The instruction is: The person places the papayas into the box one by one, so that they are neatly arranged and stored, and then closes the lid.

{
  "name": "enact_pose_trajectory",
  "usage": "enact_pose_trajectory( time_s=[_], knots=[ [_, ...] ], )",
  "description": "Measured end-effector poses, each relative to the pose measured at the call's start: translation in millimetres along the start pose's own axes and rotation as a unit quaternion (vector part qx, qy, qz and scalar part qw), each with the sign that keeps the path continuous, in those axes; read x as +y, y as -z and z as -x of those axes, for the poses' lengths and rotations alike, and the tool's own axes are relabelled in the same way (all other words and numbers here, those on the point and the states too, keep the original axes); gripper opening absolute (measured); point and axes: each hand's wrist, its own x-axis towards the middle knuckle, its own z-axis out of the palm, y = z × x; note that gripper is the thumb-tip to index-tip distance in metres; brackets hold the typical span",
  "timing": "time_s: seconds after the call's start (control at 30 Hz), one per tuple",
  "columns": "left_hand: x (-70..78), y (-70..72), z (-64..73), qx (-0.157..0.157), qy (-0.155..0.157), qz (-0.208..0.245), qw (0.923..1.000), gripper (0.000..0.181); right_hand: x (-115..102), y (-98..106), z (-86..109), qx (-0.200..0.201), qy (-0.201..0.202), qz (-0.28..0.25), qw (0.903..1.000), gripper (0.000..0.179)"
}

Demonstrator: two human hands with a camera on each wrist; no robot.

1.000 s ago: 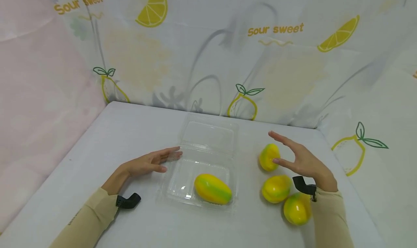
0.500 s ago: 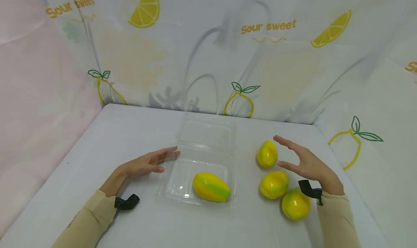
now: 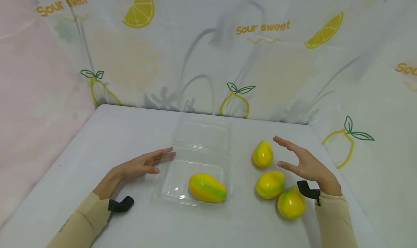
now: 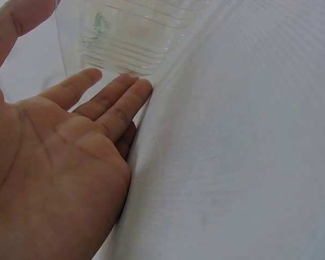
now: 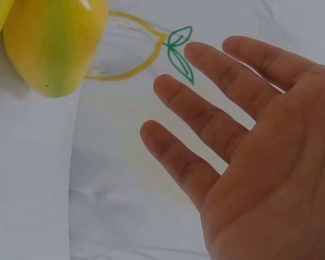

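Observation:
A clear plastic clamshell box (image 3: 202,157) lies unfolded on the table, lid at the back. One yellow-green mango (image 3: 207,188) rests in the right part of its base. My left hand (image 3: 140,165) is beside the box's left edge, fingers extended and fingertips right at the rim; the left wrist view shows the palm, with the ribbed box wall (image 4: 130,38) just past the fingers. To the right, my right hand (image 3: 306,164) hovers with fingers spread and nothing in its grasp, nearest the farthest loose mango (image 3: 262,154). Its spread fingers (image 5: 184,114) show in the right wrist view.
Two more mangoes, a middle one (image 3: 270,184) and a nearer one (image 3: 291,203), lie close together by the right wrist. The white table (image 3: 130,132) ends at a lemon-print cloth backdrop (image 3: 195,52), with a pink cloth (image 3: 39,106) on the left.
My right hand has shifted right, leaving a gap between its thumb and the farthest mango, which it overlapped before. The head view has turned slightly right. The left hand stays by the box.

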Motion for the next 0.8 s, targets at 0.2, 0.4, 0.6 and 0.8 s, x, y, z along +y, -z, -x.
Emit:
enact_pose_trajectory(
  time_s=[0.2,0.4,0.6,0.8],
  knots=[
    [2.7,-0.3,0.8,0.003,0.003,-0.004,1.0,0.073,0.6,-1.5,0.1,-0.009,-0.023,0.002,0.9997,0.071],
    [4.3,-0.7,1.1,0.004,0.001,0.001,1.0,0.073,3.7,-2.8,-2.5,-0.019,-0.022,-0.002,0.9996,0.07],
    [3.2,-0.7,0.5,0.001,-0.002,0.009,1.0,0.073,9.6,-5.3,-2.6,-0.019,-0.022,0.0,0.9996,0.069],
    [3.5,-1.1,-0.5,-0.002,-0.005,0.014,0.9999,0.074,14.7,-7.2,-2.7,-0.024,-0.031,0.007,0.9992,0.069]
  ],
)
